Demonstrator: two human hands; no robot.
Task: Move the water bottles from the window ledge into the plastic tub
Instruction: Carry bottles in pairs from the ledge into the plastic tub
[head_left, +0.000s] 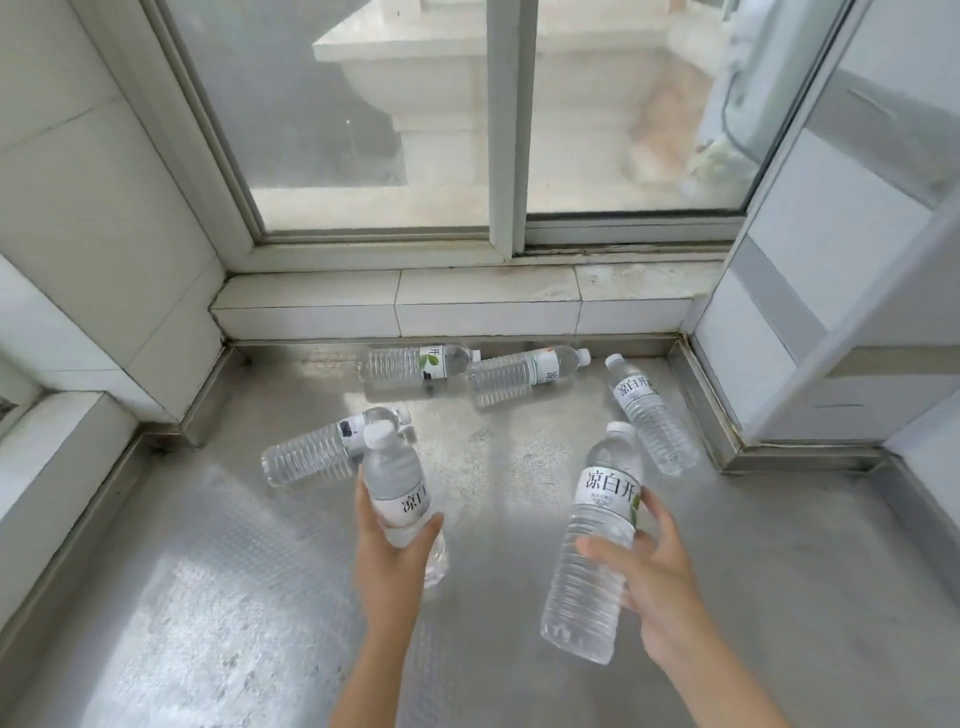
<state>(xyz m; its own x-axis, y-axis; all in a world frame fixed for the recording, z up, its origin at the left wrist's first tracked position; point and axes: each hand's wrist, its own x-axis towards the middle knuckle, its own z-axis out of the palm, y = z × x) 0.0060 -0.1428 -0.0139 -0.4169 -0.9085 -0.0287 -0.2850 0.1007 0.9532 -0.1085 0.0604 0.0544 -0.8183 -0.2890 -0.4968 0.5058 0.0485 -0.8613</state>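
A: What sort of surface is this?

B: A metal ledge (519, 467) with a fine embossed pattern, dull silver and glaring where daylight hits it. It runs back to a low step of white tiles (467, 306) under a sliding window (493, 130) with pale frames. White tiled walls (104, 234) close the alcove on the left, and a pale panelled wall (831, 260) closes it on the right.

A: And the hands?

B: The left hand (395, 551) has thumb and fingers curled round the lower half of a clear water bottle (395, 483), cap pointing up and away. The right hand (649, 566) grips a second water bottle (597, 545) at its ribbed middle, fingers wrapped behind and thumb across the front; its white label with dark characters faces the camera. Both bottles are held above the ledge.

A: Others?

B: Four lie on their sides on the metal. One near-left bottle (311, 457) sits just behind the left hand's bottle. Two lie near the tile step: a back-left bottle (415, 364) and a back-middle bottle (524, 371), the first one's cap at the second one's base. A right-side bottle (649, 415) lies at an angle by the metal skirting.

A: The plastic tub?

B: Out of view.
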